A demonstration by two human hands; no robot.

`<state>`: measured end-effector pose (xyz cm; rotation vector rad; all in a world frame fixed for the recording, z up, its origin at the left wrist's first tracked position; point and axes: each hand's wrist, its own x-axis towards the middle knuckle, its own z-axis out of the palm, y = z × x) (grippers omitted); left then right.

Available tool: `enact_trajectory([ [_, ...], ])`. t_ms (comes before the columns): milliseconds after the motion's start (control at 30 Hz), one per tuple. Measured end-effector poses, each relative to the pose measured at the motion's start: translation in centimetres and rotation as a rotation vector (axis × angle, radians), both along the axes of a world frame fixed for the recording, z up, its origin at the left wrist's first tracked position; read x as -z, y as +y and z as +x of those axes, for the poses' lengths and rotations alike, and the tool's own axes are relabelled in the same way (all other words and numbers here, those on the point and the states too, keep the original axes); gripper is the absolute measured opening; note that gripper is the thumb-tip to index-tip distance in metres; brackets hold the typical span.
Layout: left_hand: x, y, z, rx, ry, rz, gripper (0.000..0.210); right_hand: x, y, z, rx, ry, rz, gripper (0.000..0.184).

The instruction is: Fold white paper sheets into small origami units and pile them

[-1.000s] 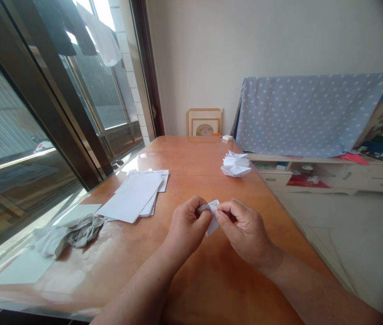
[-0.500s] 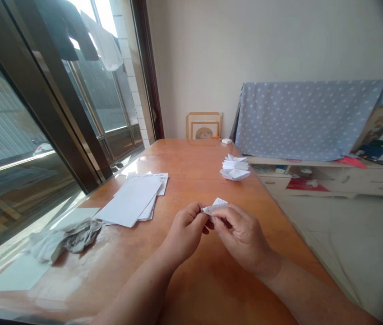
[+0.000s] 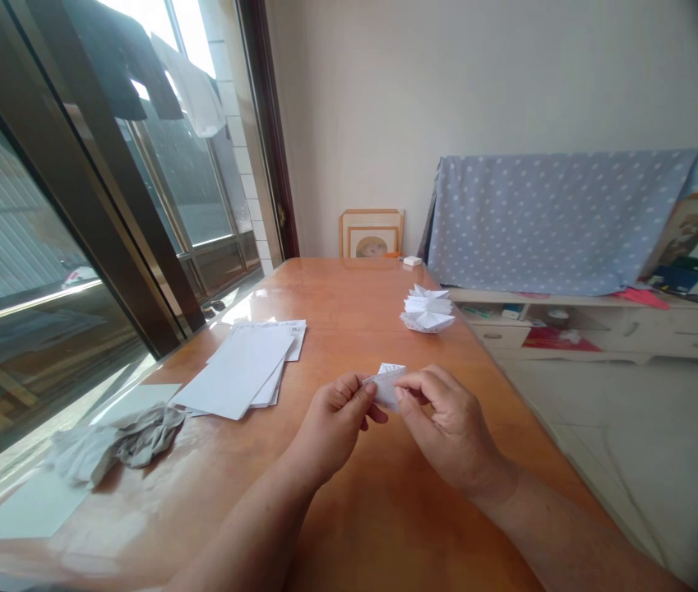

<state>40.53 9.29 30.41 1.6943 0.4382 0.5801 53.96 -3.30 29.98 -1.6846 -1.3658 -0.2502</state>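
Observation:
Between my two hands, above the wooden table [image 3: 349,329], is a small folded piece of white paper [image 3: 387,385] with writing on its upper flap. My left hand [image 3: 342,415] pinches its left edge, thumb in front and fingers behind. On the other side, my right hand [image 3: 444,423] pinches the right edge between thumb and forefinger. Farther off on the table's right side stands a pile of folded white paper pieces [image 3: 427,310] with pointed tips. To the left lies a stack of white paper sheets [image 3: 243,370], some with writing along the top.
A crumpled grey cloth [image 3: 145,436] rests on the table's left side, over a pale sheet [image 3: 31,506]. At the far end sit a small white box [image 3: 411,261] and a framed picture [image 3: 372,236]. A blue dotted cloth [image 3: 558,222] hangs over something on the white cabinet [image 3: 626,333].
The folded paper has turned so that more of its front face shows, and its flap now sits lower. My right fingers have shifted slightly right along its edge.

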Motion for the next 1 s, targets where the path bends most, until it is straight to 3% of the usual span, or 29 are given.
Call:
enact_trajectory([
  [100,-0.2,0.3,-0.3,0.006,0.034,0.105,0.031,-0.1,0.1,0.7,0.036,-0.012,0.058,0.023],
  [233,-0.5,0.4,-0.6,0.040,0.022,0.173,0.027,0.1,0.4,1.4,0.006,0.063,-0.017,0.026],
  [300,-0.3,0.5,-0.7,0.038,-0.017,0.226,0.024,0.4,0.6,1.5,0.002,0.197,-0.001,0.025],
  [433,0.4,0.4,-0.5,0.042,-0.073,0.402,0.023,0.7,1.0,1.8,-0.007,0.618,0.073,0.042],
  [500,0.7,0.3,-0.3,0.077,-0.093,0.483,0.025,0.6,1.2,2.0,-0.038,0.785,0.041,0.048],
  [600,0.9,0.0,-0.2,0.145,-0.130,0.571,0.028,0.8,1.6,2.5,-0.067,0.875,-0.059,0.042],
  [700,0.8,-0.3,-0.2,0.149,-0.097,0.599,0.028,1.4,2.0,3.1,-0.035,0.791,-0.107,0.029],
  [833,0.4,-0.5,-0.3,0.049,0.044,0.565,0.037,2.0,2.0,3.1,0.099,0.463,-0.067,0.019],
  [1000,0.1,-0.3,0.0,-0.015,0.017,0.223,0.039,1.5,1.4,0.9,0.141,0.031,-0.069,0.009],
])
